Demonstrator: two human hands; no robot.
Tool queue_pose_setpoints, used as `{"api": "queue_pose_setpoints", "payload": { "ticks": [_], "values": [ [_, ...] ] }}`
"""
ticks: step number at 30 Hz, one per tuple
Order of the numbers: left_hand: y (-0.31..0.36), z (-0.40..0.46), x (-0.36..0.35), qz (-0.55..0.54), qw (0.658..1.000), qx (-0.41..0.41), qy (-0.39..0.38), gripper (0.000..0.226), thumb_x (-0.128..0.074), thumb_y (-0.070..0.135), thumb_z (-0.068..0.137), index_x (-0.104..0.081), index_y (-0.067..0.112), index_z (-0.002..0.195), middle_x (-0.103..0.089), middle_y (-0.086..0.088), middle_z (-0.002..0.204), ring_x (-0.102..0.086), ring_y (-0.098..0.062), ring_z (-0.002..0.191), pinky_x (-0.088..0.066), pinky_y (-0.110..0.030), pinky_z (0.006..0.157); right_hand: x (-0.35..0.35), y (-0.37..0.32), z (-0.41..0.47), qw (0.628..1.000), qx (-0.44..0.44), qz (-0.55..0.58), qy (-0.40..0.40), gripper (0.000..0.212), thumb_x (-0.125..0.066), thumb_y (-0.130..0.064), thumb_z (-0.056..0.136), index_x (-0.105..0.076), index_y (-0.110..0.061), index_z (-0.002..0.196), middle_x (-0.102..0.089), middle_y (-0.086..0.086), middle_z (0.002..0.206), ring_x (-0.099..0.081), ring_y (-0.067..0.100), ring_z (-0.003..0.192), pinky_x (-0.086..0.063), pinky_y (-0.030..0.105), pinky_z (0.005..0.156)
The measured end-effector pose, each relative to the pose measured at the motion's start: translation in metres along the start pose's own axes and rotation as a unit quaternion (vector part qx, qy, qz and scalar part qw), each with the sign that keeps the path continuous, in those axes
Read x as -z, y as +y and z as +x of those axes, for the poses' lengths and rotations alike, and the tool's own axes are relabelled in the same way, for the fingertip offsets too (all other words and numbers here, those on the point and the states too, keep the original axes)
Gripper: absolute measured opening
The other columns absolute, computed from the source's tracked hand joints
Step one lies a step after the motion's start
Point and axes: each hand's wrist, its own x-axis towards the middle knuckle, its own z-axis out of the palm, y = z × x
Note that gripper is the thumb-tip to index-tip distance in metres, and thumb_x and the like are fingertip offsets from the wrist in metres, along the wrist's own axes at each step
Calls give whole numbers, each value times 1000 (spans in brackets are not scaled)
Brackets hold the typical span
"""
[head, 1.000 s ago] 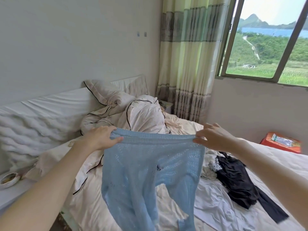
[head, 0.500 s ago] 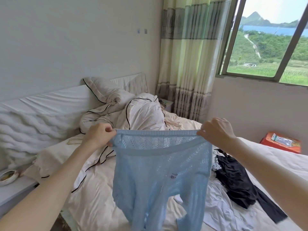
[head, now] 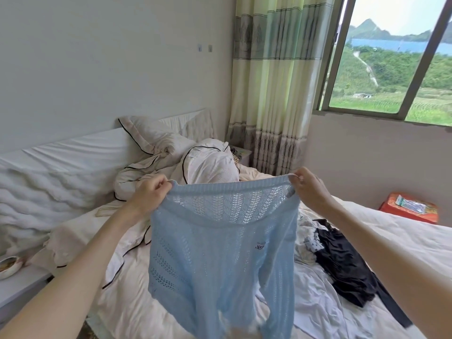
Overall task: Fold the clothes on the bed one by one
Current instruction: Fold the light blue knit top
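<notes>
Blue knit sweater held up unfolded, left hand and right hand pinching shoulders. Black garment and white clothes unfolded on bed. Folding barely begun.

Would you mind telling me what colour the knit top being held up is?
The knit top is light blue with an openwork pattern, seen in the head view.

Soft daylight comes in through the window at the upper right and fills the room evenly, bright with only faint shadows in the folds of the bed linen. The sky outside is washed out to near white. Wide-angle distortion bends the window frame and stretches both forearms at the lower corners, and fine detail looks slightly smeared throughout.
</notes>
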Motion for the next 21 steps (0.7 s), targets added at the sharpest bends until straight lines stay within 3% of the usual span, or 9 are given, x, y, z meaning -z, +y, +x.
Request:
{"api": "queue_pose_setpoints", "payload": {
  "ticks": [5, 7, 9, 11, 14, 16, 18, 19, 21],
  "values": [
    [8, -2, 27, -84, 985, 30, -150, 32, -72, 28, 59, -51, 13, 77, -47, 0, 64, -43, -5, 55, -31, -21, 53, 10, -2, -7, 999, 36, 24, -20, 28, -44, -27, 100, -53, -1, 104, -56, 5, 79, -50, 20, 74, -40, 33, 68],
    [3, -2, 39, -196, 956, 91, -196, 42, -66, 13, 47, -53, 11, 87, -57, -7, 74, -55, -11, 58, -41, -21, 51, 19, -2, -11, 993, 16, 92, -68, 33, -53, -30, 94, -54, 2, 100, -53, 4, 74, -47, 15, 65, -39, 27, 63],
    [-6, -4, 45, -242, 941, 104, -213, 39, -62, -1, 55, -57, 9, 92, -63, -9, 80, -61, -12, 63, -48, -20, 53, 28, -2, -18, 952, -52, 245, -177, 41, -59, -35, 85, -56, 3, 99, -58, 2, 69, -53, 10, 59, -44, 23, 59],
    [-14, -9, 43, -197, 955, 94, -203, 30, -60, -14, 77, -61, 8, 97, -68, -6, 85, -65, -7, 69, -50, -15, 60, 33, 2, -23, 874, -87, 384, -284, 27, -61, -27, 85, -57, -2, 96, -63, 2, 70, -59, 9, 58, -52, 22, 59],
    [-30, -15, 38, -134, 966, 82, -207, 32, -52, -14, 86, -64, 11, 101, -73, 4, 87, -66, 0, 78, -50, -11, 69, 33, 15, -25, 825, -92, 428, -357, 52, -84, -15, 63, -61, 3, 107, -66, 11, 87, -64, 19, 77, -56, 33, 76],
    [-37, -16, 38, -93, 971, 81, -206, 30, -57, -12, 84, -67, 13, 97, -73, 5, 87, -66, 2, 79, -50, -10, 70, 27, 23, -30, 879, -87, 330, -332, 25, -72, 4, 71, -65, 2, 95, -67, 8, 78, -63, 18, 73, -56, 30, 71],
    [-39, -18, 36, -34, 977, 83, -191, 24, -61, -8, 84, -69, 15, 88, -71, 4, 84, -64, -1, 77, -49, -12, 70, 19, 28, -35, 970, -9, 14, -242, 20, -62, 6, 80, -62, -10, 69, -56, -2, 61, -51, 12, 61, -41, 21, 57],
    [-40, -20, 32, 8, 980, 80, -179, 19, -62, -3, 86, -69, 15, 83, -69, 2, 81, -61, -6, 76, -47, -16, 70, 12, 33, -35, 975, 30, -115, -185, 24, -62, 1, 82, -57, -13, 63, -51, -4, 58, -46, 13, 59, -32, 20, 53],
    [-39, -26, 20, 96, 983, 60, -148, 18, -59, 10, 91, -61, 15, 74, -58, -1, 72, -50, -14, 71, -36, -25, 64, 0, 45, -37, 978, 42, -184, -89, 17, -59, -7, 88, -60, -12, 71, -56, 2, 65, -52, 23, 66, -32, 24, 54]
  ]
}}
